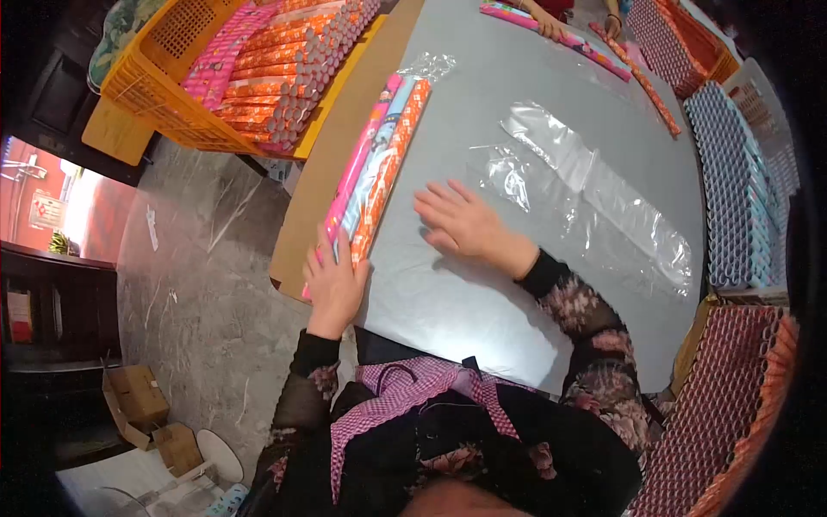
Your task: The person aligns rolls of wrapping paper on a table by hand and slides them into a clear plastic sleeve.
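Three rolls of wrapping paper lie side by side near the table's left edge: a pink roll (362, 164), a light blue roll (376, 161) and an orange patterned roll (392, 164). Clear plastic (428, 65) sticks out past their far ends. My left hand (336, 289) rests across the near ends of these rolls, its fingers stretched out over them. To their right, my right hand (461, 222) is over the table, fingers outstretched and holding nothing. Beyond it, clear plastic bags (594, 185) lie flat on the grey tabletop (482, 293).
An orange crate (164, 108) full of pink and orange rolls stands at the upper left. Stacked rolls (732, 189) line the right side, with red-orange ones (724, 396) nearer me. Across the table, another person's hand (551, 26) touches a roll (594, 53). Cardboard boxes (138, 396) sit on the floor.
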### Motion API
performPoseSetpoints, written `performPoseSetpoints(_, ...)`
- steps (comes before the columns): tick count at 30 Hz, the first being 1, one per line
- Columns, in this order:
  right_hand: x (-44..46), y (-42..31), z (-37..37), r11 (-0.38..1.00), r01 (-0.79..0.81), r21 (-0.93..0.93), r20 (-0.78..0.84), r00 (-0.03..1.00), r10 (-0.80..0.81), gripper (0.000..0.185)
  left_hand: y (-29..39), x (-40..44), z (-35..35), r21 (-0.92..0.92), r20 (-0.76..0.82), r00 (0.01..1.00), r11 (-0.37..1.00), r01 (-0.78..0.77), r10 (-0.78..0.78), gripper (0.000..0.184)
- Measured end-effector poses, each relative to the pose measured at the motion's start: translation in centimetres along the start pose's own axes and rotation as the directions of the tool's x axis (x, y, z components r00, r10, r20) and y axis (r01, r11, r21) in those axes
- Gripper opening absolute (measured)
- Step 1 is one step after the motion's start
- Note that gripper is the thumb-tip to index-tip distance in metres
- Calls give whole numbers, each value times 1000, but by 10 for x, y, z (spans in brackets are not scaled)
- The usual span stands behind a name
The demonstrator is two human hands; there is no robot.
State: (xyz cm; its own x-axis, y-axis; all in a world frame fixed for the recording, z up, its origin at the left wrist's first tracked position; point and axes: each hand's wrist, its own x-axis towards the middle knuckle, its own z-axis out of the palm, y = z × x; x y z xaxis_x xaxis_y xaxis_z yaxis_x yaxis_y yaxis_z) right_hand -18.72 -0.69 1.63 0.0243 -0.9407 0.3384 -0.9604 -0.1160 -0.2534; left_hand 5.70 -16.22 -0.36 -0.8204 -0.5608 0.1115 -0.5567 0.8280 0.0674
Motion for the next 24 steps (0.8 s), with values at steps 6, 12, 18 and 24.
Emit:
performPoseSetpoints(6,-131,-57,-29,982,-170,87,1,985,170,56,53,43,10,4,-163,987,1000,11,-10,66)
performPoseSetpoints(12,-175,-101,-42,866,-464,189,-35,878,478,51,60,125,11,40,-25,998,997,64,-63,69)
performPoseSetpoints(18,-220,-119,-33,797,-577,178,-128,789,601,51,68,173,27,37,-51,995,996,82,-80,69)
performPoseSetpoints(24,-231,-119,-25,793,-594,135,-132,783,609,55,70,200,37,85,-118,990,993,83,-73,67)
